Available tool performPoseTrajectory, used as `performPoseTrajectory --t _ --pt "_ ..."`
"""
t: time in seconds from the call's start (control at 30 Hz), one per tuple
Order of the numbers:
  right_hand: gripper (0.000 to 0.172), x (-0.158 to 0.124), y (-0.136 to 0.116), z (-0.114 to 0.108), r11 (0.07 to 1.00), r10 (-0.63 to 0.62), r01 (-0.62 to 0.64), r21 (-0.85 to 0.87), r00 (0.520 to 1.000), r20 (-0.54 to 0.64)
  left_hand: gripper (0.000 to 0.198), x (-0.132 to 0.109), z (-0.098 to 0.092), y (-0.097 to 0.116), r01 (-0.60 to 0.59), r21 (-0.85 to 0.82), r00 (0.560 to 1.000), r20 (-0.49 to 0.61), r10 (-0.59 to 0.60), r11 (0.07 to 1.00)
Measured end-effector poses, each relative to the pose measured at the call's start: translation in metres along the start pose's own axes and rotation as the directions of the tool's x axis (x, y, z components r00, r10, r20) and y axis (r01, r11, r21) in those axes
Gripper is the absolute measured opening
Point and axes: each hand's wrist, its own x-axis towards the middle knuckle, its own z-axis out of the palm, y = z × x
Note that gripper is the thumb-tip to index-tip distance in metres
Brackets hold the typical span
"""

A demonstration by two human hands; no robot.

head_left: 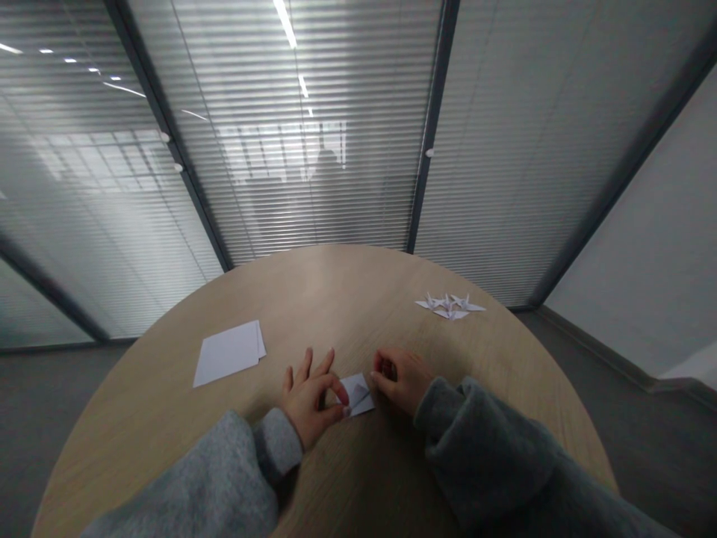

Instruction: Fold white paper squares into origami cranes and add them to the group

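I am in what looks like an office or a small meeting room. In front of me, tall glass panels [358, 90] in dark frames [431, 127] are backed by pale horizontal blinds [504, 164]. White strip lights [285, 24] show in the glass. To my right, a plain white wall [644, 239] meets a grey floor [661, 448]. I am at a round-edged, light wood-grain table [336, 299].
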Motion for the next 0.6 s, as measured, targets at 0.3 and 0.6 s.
performPoseTrajectory --t 0.3,0.6 --pt "0.031 -0.0011 0.0 0.002 0.988 -0.149 0.146 0.041 0.985 0.092 0.02 0.0015 0.0034 -0.0025 -0.001 -0.07 0.996 -0.093 -0.006 0.998" --pt "0.03 0.0009 -0.0006 0.0027 0.987 -0.111 0.102 0.123 0.991 0.071 0.025 0.0022 0.0062 -0.0049 -0.017 -0.191 0.983 -0.18 -0.018 0.981"
